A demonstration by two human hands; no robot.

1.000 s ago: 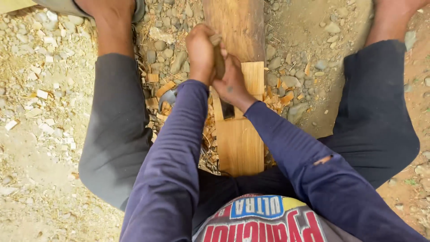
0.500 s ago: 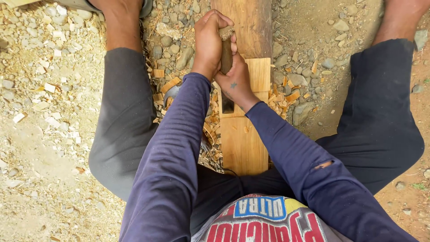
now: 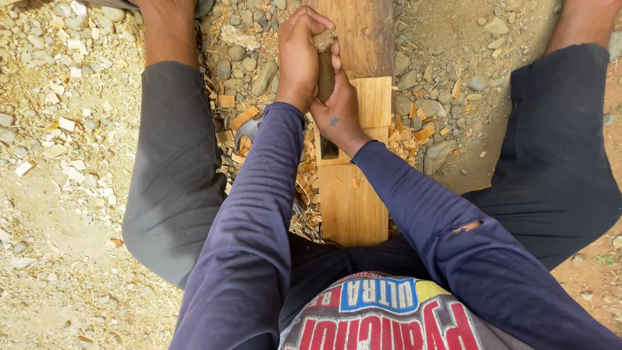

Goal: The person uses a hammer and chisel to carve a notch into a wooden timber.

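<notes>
Hands first: the left hand is wrapped in a fist around the upper part of a dark, worn wooden tool handle, and the right hand is closed around the same handle just below, the two touching each other. The handle stands roughly upright over a long pale wooden beam that lies on the gravel ground between the person's legs, running away from the body. The blade end is hidden beneath the right hand, so its exact contact with the wood cannot be told.

As a judgement of progress, the work looks well under way but unfinished. Near the hands the beam shows a fresh, lighter, flatter face with a stepped edge and a small dark rectangular slot just below the right wrist, while the far stretch of the beam past the hands is darker and rougher, seemingly not yet worked. Light wood chips lie heaped on both sides of the beam and scattered over the stones to the left, which suggests a good deal of cutting is done.
</notes>
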